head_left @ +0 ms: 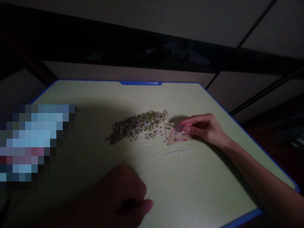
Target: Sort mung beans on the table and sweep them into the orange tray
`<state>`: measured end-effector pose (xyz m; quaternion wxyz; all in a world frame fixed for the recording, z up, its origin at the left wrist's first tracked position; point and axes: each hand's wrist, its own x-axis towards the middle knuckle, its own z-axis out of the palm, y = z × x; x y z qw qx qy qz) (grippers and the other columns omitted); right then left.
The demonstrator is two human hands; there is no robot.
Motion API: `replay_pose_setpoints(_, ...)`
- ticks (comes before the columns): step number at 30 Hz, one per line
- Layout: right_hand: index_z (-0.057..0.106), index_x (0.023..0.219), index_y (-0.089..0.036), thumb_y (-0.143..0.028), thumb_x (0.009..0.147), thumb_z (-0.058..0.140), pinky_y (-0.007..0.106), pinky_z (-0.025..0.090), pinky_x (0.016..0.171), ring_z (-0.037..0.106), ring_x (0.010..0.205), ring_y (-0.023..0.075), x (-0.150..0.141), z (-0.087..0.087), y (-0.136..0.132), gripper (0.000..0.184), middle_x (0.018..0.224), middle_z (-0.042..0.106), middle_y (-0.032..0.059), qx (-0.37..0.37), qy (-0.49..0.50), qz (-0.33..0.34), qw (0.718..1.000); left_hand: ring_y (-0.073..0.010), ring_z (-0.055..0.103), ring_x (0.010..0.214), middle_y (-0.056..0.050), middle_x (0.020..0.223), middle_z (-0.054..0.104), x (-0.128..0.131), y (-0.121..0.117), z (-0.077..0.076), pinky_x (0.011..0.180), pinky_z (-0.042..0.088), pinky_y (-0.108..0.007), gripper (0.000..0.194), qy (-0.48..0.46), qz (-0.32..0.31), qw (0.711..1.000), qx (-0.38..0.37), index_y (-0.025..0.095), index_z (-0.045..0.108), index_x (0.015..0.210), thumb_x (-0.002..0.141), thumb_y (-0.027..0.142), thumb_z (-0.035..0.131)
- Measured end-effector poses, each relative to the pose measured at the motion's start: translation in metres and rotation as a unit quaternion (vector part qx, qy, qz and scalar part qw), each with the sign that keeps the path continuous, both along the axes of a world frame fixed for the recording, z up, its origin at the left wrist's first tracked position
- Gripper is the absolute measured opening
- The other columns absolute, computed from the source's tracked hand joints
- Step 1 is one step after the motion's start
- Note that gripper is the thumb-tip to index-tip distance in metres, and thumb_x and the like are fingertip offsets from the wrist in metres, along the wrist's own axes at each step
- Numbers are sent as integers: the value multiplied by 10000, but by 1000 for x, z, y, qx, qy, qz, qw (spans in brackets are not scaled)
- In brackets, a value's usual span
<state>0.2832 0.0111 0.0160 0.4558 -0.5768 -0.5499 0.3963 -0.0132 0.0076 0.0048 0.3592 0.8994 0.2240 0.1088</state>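
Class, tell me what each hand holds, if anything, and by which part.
The right hand pinches a clear protractor by its upper right part in the picture. Whether the curled left hand holds anything cannot be told.

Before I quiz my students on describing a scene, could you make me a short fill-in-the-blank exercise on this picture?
1. The right hand holds a clear protractor shaped like a half ____.
2. In the picture, the pile of beans lies mostly to the ____ of the protractor.
3. The left hand is curled into a loose ____.
4. The table has an edging coloured ____.

Missing words: circle; left; fist; blue.
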Motion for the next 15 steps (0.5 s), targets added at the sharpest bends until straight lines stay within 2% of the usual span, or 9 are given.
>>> replay_pose_setpoints(10,784,748,-194,-203,624,745,218,311,386,444,415,76,-6,-1,-1,131,546,657,7,-12,7,17,1000,-82,473,593,43,584,533,-1,1,-5,555,365,-192,299,-7,-26,999,22,178,427,584,868,240,494)
replay_pose_setpoints(15,777,767,-173,-237,641,736,232,367,414,507,457,101,-2,0,0,147,565,668,26,7,-21,-30,999,-78,476,600,47,596,539,-1,1,-4,555,369,-186,281,-1,-19,1000,22,179,436,591,859,225,508)
